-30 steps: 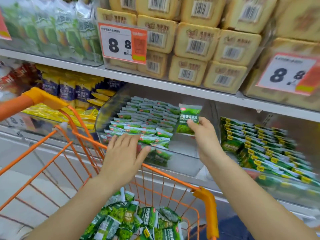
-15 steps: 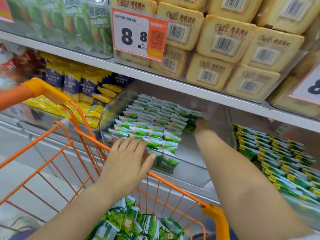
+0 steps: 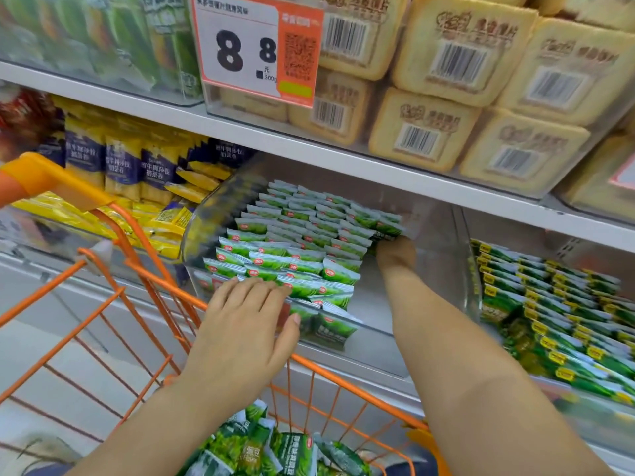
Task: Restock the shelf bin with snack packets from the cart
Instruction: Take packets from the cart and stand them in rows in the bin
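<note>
Right hand [image 3: 395,257] grip unclear at back packets [image 3: 386,230]; left hand [image 3: 245,324] flat on front row [image 3: 309,286].

Two hands, the left hand [image 3: 240,324] and right hand [image 3: 395,255], one cart [image 3: 144,280] under them, one price tag [image 3: 256,46] above the left hand, and too many green packets [image 3: 292,249] between them to count.

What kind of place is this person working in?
Most likely a supermarket aisle: a price tag reading 8.8 hangs on the shelf edge, clear shelf bins hold rows of green snack packets, and an orange wire cart stands in front.
</note>
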`<state>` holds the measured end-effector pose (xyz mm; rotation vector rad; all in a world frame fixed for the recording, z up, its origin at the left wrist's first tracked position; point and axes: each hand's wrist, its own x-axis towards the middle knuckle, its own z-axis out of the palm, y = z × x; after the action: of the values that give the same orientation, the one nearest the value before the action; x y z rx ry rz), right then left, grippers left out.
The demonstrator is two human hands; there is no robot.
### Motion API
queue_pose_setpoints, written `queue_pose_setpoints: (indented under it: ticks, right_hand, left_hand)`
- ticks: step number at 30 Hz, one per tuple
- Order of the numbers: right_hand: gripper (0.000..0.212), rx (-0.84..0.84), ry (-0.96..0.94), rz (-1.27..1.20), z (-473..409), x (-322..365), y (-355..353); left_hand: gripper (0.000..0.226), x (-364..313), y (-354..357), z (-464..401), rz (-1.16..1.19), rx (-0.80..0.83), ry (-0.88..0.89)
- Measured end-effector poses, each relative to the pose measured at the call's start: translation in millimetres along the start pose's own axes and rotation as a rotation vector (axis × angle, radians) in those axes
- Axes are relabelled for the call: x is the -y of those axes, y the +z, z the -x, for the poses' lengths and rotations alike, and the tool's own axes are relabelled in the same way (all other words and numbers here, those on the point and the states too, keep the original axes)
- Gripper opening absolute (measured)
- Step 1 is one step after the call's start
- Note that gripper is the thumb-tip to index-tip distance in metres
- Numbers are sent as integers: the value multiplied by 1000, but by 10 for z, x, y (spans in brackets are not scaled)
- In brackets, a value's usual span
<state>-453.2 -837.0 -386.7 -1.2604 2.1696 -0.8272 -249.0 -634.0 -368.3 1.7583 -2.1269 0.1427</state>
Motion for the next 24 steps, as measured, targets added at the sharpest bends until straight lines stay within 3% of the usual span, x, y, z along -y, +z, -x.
queue_pose_setpoints:
  ticks: [15,21,24]
  right_hand:
    - [39,-63,-79,-127,-77,-64,89]
    - [40,-22,6,-90,59,87,101]
    - [46,-69,165,-320,103,160,11]
  left_hand:
    - [45,2,-7,1,26,-1,14]
    - [45,17,-1,2,35,-15,37]
    - [45,28,13,-10,56,-24,33]
